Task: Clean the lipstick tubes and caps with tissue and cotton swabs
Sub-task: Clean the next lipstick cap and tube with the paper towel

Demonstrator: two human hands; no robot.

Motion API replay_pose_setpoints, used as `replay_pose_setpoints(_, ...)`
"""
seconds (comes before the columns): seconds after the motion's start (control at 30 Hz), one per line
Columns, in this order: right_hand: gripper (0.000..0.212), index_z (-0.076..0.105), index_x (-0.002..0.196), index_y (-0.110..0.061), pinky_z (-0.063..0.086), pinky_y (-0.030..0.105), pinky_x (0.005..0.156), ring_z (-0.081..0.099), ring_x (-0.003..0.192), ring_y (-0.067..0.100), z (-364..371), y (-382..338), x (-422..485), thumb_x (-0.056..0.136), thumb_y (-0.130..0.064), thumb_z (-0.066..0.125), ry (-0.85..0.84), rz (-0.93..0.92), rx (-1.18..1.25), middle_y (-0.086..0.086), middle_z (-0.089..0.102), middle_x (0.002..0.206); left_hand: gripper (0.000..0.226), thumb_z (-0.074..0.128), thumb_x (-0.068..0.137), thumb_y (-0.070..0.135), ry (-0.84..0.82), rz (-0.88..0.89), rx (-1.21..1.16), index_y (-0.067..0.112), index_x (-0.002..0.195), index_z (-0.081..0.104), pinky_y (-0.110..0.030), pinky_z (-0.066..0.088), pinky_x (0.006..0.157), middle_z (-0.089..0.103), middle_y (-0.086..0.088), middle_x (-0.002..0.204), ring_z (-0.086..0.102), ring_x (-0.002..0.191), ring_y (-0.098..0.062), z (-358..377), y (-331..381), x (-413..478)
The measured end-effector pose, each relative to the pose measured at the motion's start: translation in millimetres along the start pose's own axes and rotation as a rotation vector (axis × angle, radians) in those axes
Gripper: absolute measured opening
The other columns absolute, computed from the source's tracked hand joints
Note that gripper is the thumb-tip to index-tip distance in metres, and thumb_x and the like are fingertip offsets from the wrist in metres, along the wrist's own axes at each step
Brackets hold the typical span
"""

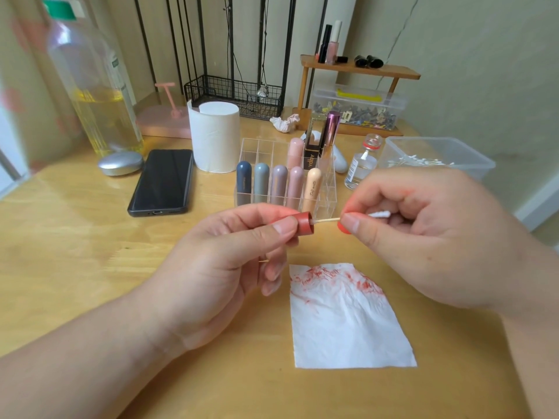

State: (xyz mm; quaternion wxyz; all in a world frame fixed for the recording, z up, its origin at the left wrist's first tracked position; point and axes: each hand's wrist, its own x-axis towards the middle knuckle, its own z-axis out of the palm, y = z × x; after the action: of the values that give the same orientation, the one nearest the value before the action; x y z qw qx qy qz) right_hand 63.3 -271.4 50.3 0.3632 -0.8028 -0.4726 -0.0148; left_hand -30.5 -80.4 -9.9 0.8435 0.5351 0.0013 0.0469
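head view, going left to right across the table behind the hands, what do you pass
silver dome → phone → tissue roll → clear lipstick organizer → small glass bottle → box of cotton swabs

A glossy wooden table [75, 252] bears crinkled white tissue [348, 328], a clear plastic organiser [328, 189] and a glossy black phone [163, 179].

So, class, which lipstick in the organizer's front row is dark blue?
The leftmost lipstick, on the side of the phone; the other four are grey, mauve, pink and peach.
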Motion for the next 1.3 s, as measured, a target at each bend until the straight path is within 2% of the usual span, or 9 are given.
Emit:
replay_pose_setpoints(0.17,0.007,0.067,0.077,-0.016,0.037,0.014,0.048,0.049,0.048,0.012,-2.8,-1.0,-2.2,0.084,-0.016,0.066,-0.077,0.017,0.153,-0.003,0.058,0.058,0.022,0.066,0.079,0.014,-0.003,0.006,0.016,0.003,0.096,0.074,-0.026,0.036,0.046,0.061,-0.002,0.067,0.043,0.053,-0.016,-0.1,0.2,-0.9)
replay_pose_setpoints(0.27,0.008,0.066,0.079,-0.017,0.037,0.013,0.049,0.048,0.048,0.007,-4.8,-2.1,-2.7,0.087,-0.016,0.064,-0.079,-0.011,0.136,-0.010,0.057,0.057,0.021,0.067,0.079,0.016,-0.002,0.001,0.027,0.005,0.094,0.075,-0.026,0.036,0.046,0.060,-0.003,0.067,0.043,0.053,-0.016,0.6,0.2,-0.5)
replay_pose_setpoints(0.47,0.008,0.066,0.081,-0.024,0.037,0.011,0.048,0.055,0.049,0.012,-4.8,-2.8,-1.0,0.088,-0.024,0.062,-0.018,-0.005,-0.003,-0.018,0.060,0.061,0.020,0.067,0.079,0.016,-0.013,0.003,0.047,0.004,0.093,0.075,-0.026,0.034,0.047,0.057,-0.005,0.067,0.042,0.053,-0.016,0.8,-0.4,-0.8)
replay_pose_setpoints(0.6,0.008,0.065,0.078,-0.024,0.038,0.012,0.046,0.055,0.046,0.010,-3.7,-0.1,-1.1,0.085,-0.028,0.062,-0.070,0.052,-0.024,-0.016,0.060,0.058,0.021,0.067,0.078,0.017,-0.004,0.008,0.056,0.004,0.094,0.076,-0.025,0.035,0.047,0.058,-0.003,0.067,0.042,0.052,-0.016,0.9,-1.1,-0.8)
replay_pose_setpoints(0.77,0.008,0.065,0.079,-0.023,0.036,0.009,0.047,0.051,0.045,0.006,-5.7,-4.5,-3.5,0.087,-0.023,0.062,-0.166,0.022,0.071,-0.008,0.061,0.056,0.019,0.067,0.079,0.017,-0.011,0.022,0.073,0.006,0.092,0.077,-0.025,0.036,0.047,0.060,-0.004,0.070,0.042,0.052,-0.015,1.1,-1.3,-0.8)
replay_pose_setpoints(0.93,0.010,0.064,0.081,-0.022,0.030,0.006,0.047,0.049,0.045,0.006,-4.9,-4.9,-2.5,0.090,-0.022,0.060,-0.084,-0.020,-0.036,-0.009,0.060,0.059,0.016,0.067,0.080,0.018,-0.021,0.016,0.087,0.009,0.089,0.077,-0.025,0.035,0.047,0.059,-0.001,0.066,0.042,0.052,-0.015,0.5,-1.5,-1.1)
replay_pose_setpoints(1.03,0.010,0.064,0.081,-0.025,0.033,0.007,0.047,0.053,0.049,0.005,-2.4,-4.0,-0.7,0.089,-0.027,0.060,-0.072,0.016,-0.099,-0.015,0.061,0.060,0.018,0.066,0.081,0.017,-0.024,0.021,0.091,0.007,0.092,0.076,-0.025,0.036,0.048,0.061,0.000,0.067,0.041,0.053,-0.016,-0.1,-1.9,-0.4)
replay_pose_setpoints(1.2,0.015,0.067,0.079,-0.027,0.035,0.008,0.047,0.054,0.047,0.003,-4.6,-4.0,-1.3,0.094,-0.028,0.064,-0.185,0.045,-0.122,-0.021,0.060,0.056,0.020,0.067,0.080,0.016,-0.024,0.028,0.091,0.004,0.094,0.075,-0.025,0.035,0.048,0.063,0.000,0.067,0.041,0.053,-0.016,-0.1,-2.9,-1.0)
replay_pose_setpoints(1.3,0.012,0.068,0.082,-0.025,0.034,0.007,0.050,0.055,0.051,0.005,-5.4,-8.1,-2.9,0.089,-0.029,0.060,-0.225,0.008,-0.078,-0.017,0.060,0.058,0.020,0.067,0.080,0.016,-0.033,0.032,0.098,0.005,0.094,0.075,-0.026,0.035,0.048,0.061,0.000,0.065,0.041,0.053,-0.016,0.4,-2.9,-0.6)
